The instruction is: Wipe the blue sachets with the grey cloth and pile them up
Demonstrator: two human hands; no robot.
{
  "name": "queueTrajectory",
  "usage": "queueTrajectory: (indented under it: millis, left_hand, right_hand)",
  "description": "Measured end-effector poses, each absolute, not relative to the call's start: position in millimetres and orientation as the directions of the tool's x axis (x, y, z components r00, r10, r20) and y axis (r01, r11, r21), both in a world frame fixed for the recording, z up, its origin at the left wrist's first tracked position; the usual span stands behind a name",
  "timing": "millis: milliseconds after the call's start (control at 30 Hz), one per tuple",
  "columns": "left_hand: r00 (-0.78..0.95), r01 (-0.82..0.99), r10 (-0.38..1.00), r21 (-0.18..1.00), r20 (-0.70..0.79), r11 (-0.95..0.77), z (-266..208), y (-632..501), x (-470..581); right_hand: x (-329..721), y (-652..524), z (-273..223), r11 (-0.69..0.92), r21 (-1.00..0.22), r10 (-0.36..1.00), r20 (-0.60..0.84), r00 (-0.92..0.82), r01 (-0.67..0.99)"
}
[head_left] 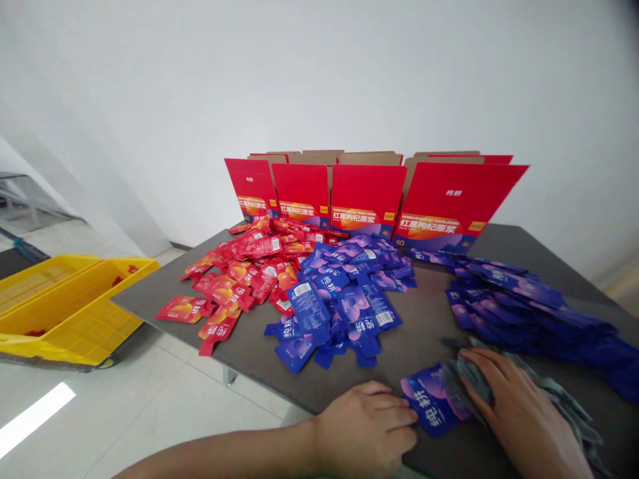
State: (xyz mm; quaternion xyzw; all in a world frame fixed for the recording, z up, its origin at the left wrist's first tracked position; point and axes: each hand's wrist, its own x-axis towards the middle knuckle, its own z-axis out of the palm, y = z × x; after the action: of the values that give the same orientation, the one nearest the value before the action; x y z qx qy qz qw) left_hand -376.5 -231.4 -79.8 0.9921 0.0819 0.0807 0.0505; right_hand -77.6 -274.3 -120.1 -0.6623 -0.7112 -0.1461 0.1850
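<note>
– If we take the loose heap of blue pouches (332,293) as landmark, what do you find, from the left?

– Far to its left, a yellow plastic crate (102,329), with some red things inside, too small to name. At its left side, the red pouches (239,266) lie scattered. Behind it stand four red goji-puree cartons (369,189), flaps up; their inside is hidden

– And the hands?

– In front of the heap, to its right, the left hand (369,426) has bent fingers at the edge of a single blue pouch (429,406); whether they pinch it, I cannot tell. The right hand (524,409) is closed on a grey cloth (472,378), which covers this pouch's right end

– What looks done?

– The overlapping blue row (519,286), right of the heap, seems already ordered; I judge the single pouch half handled, the heap left. The row's near end is cut off
</note>
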Motion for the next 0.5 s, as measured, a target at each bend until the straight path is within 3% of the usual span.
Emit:
queueTrajectory:
  millis: [133, 333, 500]
  left_hand:
    - [0.966, 0.15, 0.164, 0.082, 0.202, -0.985, -81, -232, -376]
    - [0.959, 0.155, 0.155, 0.018, 0.237, -0.988, -81, -234, -374]
    - [0.962, 0.156, 0.162, 0.046, 0.219, -0.987, -82, -235, -373]
  right_hand:
    - [-55, -280, -109, 0.018, 0.005, 0.88, 0.474, -0.018, 1.0]
    - [-123, -281, -92, 0.239, 0.05, 0.818, 0.527, -0.229, 0.97]
    - [-171, -269, -95, 0.194, 0.087, 0.844, 0.494, -0.211, 0.977]
